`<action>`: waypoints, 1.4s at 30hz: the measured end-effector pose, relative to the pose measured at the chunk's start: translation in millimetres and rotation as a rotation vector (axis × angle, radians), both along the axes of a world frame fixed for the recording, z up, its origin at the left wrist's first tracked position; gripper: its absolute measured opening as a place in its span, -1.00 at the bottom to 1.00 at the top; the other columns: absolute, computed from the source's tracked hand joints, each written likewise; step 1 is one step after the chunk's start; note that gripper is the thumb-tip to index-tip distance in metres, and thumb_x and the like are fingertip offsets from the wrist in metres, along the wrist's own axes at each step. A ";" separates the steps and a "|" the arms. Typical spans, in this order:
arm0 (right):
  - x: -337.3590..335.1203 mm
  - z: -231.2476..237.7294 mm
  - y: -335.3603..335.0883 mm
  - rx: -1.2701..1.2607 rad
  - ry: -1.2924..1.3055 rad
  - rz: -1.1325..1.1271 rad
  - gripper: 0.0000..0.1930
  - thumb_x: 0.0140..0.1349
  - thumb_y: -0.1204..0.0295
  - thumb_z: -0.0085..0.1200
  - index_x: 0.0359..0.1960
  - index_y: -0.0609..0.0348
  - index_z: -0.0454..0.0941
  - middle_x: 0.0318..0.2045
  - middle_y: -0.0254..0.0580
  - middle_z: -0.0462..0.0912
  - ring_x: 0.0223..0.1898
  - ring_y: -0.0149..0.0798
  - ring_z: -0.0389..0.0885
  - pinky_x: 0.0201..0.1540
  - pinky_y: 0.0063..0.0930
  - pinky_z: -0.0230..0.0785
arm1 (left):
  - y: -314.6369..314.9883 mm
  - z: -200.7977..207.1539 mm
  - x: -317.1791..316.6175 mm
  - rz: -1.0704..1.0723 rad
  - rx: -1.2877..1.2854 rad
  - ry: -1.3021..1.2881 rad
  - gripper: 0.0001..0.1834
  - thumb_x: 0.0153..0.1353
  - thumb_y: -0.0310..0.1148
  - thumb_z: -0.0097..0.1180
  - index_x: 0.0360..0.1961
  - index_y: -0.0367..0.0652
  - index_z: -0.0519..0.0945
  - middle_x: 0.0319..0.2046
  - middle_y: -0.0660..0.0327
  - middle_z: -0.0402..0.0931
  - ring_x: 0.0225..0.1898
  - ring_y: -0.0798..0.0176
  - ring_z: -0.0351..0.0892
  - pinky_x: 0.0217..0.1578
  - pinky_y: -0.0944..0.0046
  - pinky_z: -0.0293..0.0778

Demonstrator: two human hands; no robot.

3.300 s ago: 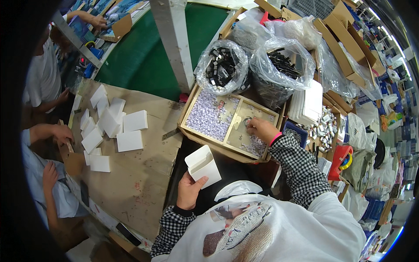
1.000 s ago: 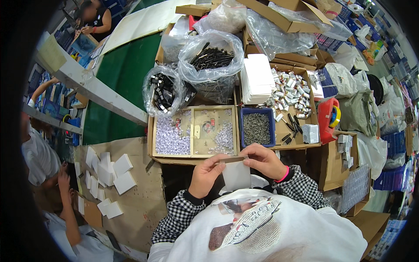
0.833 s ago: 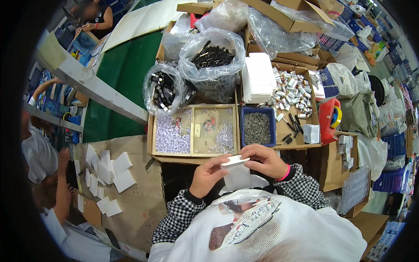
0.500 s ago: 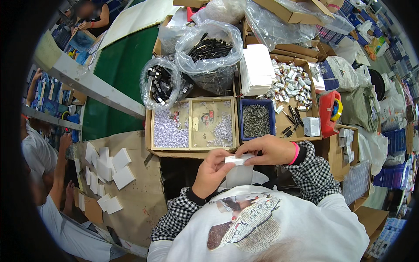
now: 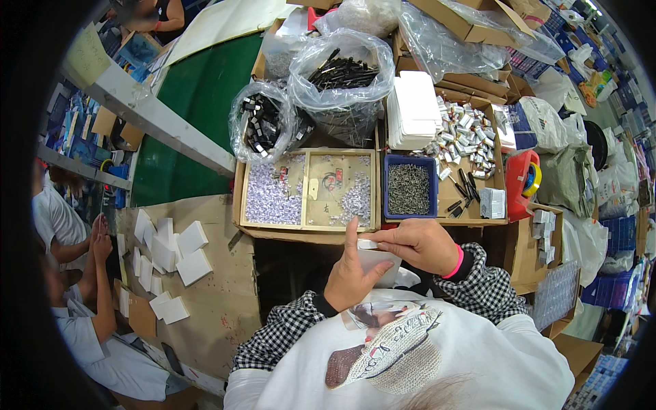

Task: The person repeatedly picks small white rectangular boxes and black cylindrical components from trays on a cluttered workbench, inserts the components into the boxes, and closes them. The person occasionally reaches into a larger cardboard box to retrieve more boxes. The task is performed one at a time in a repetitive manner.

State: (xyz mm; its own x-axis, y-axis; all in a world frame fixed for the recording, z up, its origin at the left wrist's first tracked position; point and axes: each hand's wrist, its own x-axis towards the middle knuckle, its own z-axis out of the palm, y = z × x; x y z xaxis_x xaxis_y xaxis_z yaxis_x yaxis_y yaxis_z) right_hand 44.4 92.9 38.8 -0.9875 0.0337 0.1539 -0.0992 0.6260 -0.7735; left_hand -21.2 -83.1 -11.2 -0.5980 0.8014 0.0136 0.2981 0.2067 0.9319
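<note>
In front of my chest is a small white box (image 5: 378, 257), held upright. My left hand (image 5: 350, 275) grips its left side, with the thumb across the face and the index finger pointing up past the top. My right hand (image 5: 422, 247) is closed at the box's top edge, its fingertips on the flap there; the far side of the box is hidden. Just beyond my hands is a wooden tray (image 5: 307, 191) of two compartments with small pale lilac pieces. Beside it, a blue bin (image 5: 432, 205) holds many small metal parts.
White boxes (image 5: 195, 266) lie on the brown board at left. Behind the tray stand plastic bags of black parts (image 5: 345, 72). A carton at right holds small white-and-silver pieces (image 5: 468, 137), near a red tape dispenser (image 5: 517, 181). Co-workers (image 5: 102, 321) sit at left.
My left index finger has lifted off the box top and now points up. My right fingers have closed in on the top edge. The view has shifted slightly.
</note>
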 end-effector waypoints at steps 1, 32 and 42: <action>-0.3 1.0 -0.4 -0.009 0.010 -0.003 -0.80 0.07 0.41 0.14 -0.24 0.05 0.64 -0.52 -0.19 0.62 -0.57 -0.20 0.50 -0.47 -0.42 0.37 | 0.9 0.5 -0.5 -0.001 0.008 0.021 0.06 0.05 -0.17 0.24 0.32 -0.22 -0.29 0.00 -0.19 0.34 -0.10 -0.10 0.50 -0.09 0.17 0.41; 35.1 -34.1 1.6 -0.458 -0.215 -0.140 -0.64 0.08 0.54 0.18 -0.03 0.24 0.49 -0.08 -0.13 0.57 -0.14 -0.40 0.57 -0.09 -0.56 0.46 | -10.6 -32.6 -0.1 -0.107 0.243 -0.331 -0.55 0.28 -0.42 -0.05 0.18 -0.10 0.19 -0.02 0.12 0.34 -0.03 0.29 0.35 0.01 0.32 0.28; 33.8 -38.6 11.3 -0.261 -0.071 -0.059 -0.68 0.07 0.42 0.19 -0.10 0.17 0.52 -0.14 -0.13 0.59 -0.23 -0.17 0.62 -0.18 -0.46 0.49 | -2.6 -32.8 7.6 -0.069 0.156 -0.234 -0.53 0.21 -0.43 0.03 0.12 -0.16 0.19 -0.02 0.06 0.31 -0.03 0.16 0.36 0.02 0.27 0.28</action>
